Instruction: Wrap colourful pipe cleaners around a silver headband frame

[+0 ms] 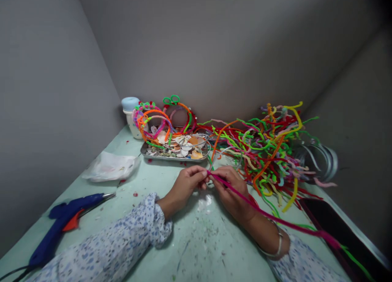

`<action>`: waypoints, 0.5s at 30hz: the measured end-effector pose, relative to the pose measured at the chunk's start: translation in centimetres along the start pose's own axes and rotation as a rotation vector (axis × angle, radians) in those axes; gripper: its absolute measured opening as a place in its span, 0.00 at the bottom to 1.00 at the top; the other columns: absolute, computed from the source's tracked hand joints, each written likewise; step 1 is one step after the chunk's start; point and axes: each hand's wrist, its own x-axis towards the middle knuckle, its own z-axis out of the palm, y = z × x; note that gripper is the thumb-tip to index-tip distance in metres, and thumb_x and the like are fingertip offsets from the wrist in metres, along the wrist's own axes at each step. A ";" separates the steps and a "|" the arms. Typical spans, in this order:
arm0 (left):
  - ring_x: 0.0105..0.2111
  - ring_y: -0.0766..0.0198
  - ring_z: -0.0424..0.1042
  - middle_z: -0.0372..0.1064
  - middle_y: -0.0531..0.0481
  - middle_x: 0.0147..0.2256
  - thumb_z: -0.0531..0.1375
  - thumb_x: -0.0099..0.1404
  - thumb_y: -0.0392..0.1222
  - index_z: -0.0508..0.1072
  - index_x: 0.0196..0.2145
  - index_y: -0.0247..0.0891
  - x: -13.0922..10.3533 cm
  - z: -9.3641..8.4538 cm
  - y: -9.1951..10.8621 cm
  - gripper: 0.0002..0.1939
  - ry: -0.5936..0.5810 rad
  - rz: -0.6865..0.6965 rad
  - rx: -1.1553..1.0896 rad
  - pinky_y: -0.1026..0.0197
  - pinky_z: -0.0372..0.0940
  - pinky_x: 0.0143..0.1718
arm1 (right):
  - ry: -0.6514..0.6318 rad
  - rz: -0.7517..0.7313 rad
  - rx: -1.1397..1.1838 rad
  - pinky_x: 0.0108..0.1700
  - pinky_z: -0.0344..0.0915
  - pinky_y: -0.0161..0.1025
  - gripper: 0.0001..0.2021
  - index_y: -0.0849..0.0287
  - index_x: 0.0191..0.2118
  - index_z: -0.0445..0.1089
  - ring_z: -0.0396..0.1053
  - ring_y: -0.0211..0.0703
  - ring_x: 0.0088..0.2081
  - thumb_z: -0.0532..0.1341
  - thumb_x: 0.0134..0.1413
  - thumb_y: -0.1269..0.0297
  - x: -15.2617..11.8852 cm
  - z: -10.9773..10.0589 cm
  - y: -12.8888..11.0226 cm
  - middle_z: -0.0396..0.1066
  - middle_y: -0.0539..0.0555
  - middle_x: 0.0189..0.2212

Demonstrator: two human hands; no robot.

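Prob. light, soft & bendy, that magenta pipe cleaner (pixel 263 213) is above the tabletop (pixel 196 233), near the shell tray (pixel 174 158), its far end pinched in the fingertip grip of L hand (pixel 184 186) & R hand (pixel 231 197), imo the spot to hold.
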 end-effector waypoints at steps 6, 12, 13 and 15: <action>0.21 0.71 0.63 0.67 0.53 0.22 0.62 0.58 0.41 0.72 0.30 0.33 -0.1 0.1 0.1 0.07 0.054 0.033 0.063 0.66 0.57 0.26 | 0.043 -0.140 -0.124 0.39 0.71 0.39 0.08 0.56 0.42 0.69 0.70 0.43 0.38 0.61 0.58 0.74 -0.1 -0.1 -0.2 0.70 0.54 0.35; 0.21 0.71 0.61 0.64 0.55 0.21 0.62 0.56 0.42 0.71 0.27 0.34 -0.1 0.3 0.6 0.08 0.092 0.054 0.133 0.66 0.56 0.25 | 0.044 -0.202 -0.249 0.39 0.72 0.39 0.09 0.58 0.43 0.71 0.72 0.43 0.38 0.62 0.57 0.73 -0.2 -0.2 0.1 0.70 0.56 0.37; 0.21 0.71 0.61 0.64 0.55 0.21 0.61 0.56 0.42 0.71 0.27 0.34 -0.1 0.3 0.6 0.08 0.090 0.061 0.141 0.65 0.56 0.25 | 0.051 -0.225 -0.280 0.39 0.73 0.40 0.09 0.58 0.43 0.72 0.72 0.43 0.38 0.62 0.57 0.73 -0.1 -0.3 0.2 0.70 0.56 0.37; 0.21 0.70 0.60 0.63 0.55 0.21 0.61 0.56 0.42 0.70 0.26 0.34 -0.1 0.2 0.6 0.08 0.082 0.075 0.160 0.65 0.56 0.26 | 0.068 -0.270 -0.340 0.39 0.73 0.41 0.10 0.56 0.43 0.72 0.72 0.45 0.39 0.62 0.57 0.73 -0.1 -0.4 0.5 0.70 0.57 0.38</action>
